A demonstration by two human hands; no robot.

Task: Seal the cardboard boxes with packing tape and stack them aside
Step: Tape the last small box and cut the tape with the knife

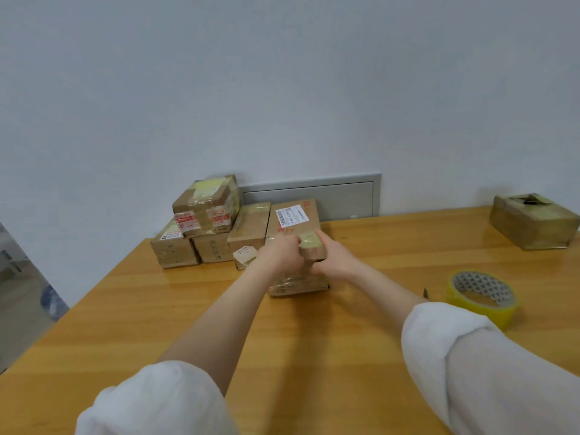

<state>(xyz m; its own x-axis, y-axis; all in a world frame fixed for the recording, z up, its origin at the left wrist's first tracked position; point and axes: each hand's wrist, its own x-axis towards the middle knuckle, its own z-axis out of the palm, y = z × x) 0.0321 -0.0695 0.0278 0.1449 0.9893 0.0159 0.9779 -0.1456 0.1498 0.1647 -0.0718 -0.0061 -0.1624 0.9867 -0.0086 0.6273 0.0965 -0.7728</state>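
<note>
Left hand (279, 255) and right hand (334, 260) curl fingers round the box (298, 285) top edge; stacked boxes (201, 227) just left, tape roll (483, 296) well right.

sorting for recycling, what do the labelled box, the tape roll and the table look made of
Labelled box: brown cardboard, matte, with glossy clear tape over its front.
Tape roll: yellowish translucent plastic film, shiny, likely on a printed cardboard core.
Table: wood or wood-look laminate, smooth and semi-gloss, showing grain lines and soft reflections.
</note>
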